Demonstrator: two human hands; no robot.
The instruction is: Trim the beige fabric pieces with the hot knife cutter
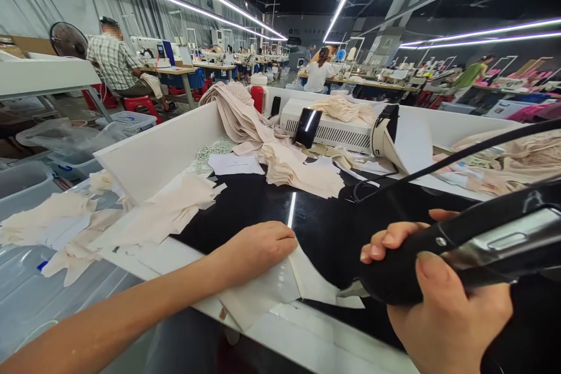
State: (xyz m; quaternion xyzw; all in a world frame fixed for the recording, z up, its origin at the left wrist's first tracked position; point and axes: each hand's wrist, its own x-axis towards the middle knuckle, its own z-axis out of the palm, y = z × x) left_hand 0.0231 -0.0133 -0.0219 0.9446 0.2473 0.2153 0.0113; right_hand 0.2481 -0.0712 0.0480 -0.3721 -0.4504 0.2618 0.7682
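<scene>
My left hand (263, 248) reaches across to the table edge, its fingers curled together over a pale fabric piece (313, 274). A whitish translucent sheet (267, 292) lies under that hand and hangs past the front edge. Wrapped in my right hand (451, 310) is a black corded electric hand tool (482, 245) with a metal panel on its side. The tool's thin metal tip (353, 290) sits at the right end of the fabric piece; whether it touches the cloth I cannot tell.
The glossy black tabletop (245, 210) has white raised walls (162, 158). Stacked beige cut pieces (302, 169) lie at the back, more pieces (162, 210) at left. A phone (307, 127) leans on a white vented box (337, 128). The tool's cable (460, 155) arcs across the right. Co-workers sit beyond.
</scene>
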